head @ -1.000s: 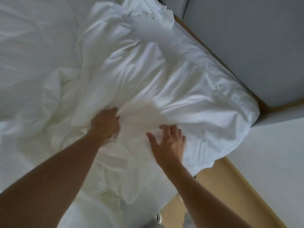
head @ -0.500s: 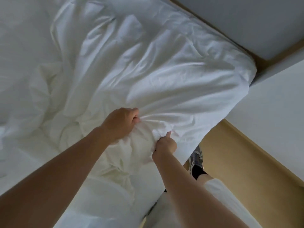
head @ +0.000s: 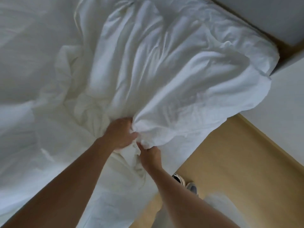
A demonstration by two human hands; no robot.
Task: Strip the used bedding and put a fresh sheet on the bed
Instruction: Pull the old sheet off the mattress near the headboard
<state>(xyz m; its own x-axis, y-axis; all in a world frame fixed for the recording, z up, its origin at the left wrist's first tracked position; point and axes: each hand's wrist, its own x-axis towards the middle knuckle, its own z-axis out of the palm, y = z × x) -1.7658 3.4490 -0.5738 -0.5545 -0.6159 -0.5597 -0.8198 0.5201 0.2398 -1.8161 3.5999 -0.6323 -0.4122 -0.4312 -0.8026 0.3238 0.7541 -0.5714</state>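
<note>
At the bed (head: 32, 162) edge, we are gripping the sheet (head: 164, 71). Our left hand (head: 120, 134) is bunching it; our right hand (head: 150, 156) is pinching it.

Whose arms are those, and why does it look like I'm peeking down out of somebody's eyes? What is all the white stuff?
There is no machine here, just a person. A small camera sits on their head and looks down, so you see what they see: their own two arms reaching out. The big white thing is a bed, covered in rumpled white bedding. The left hand and the right hand are close together near the bed's edge. Both have their fingers curled around a bunched-up part of a white sheet, which fans out from the hands toward the bed's corner. Beside the bed is a tan floor, and down there you can see the person's shoe. The job is changing the bedding.
</note>
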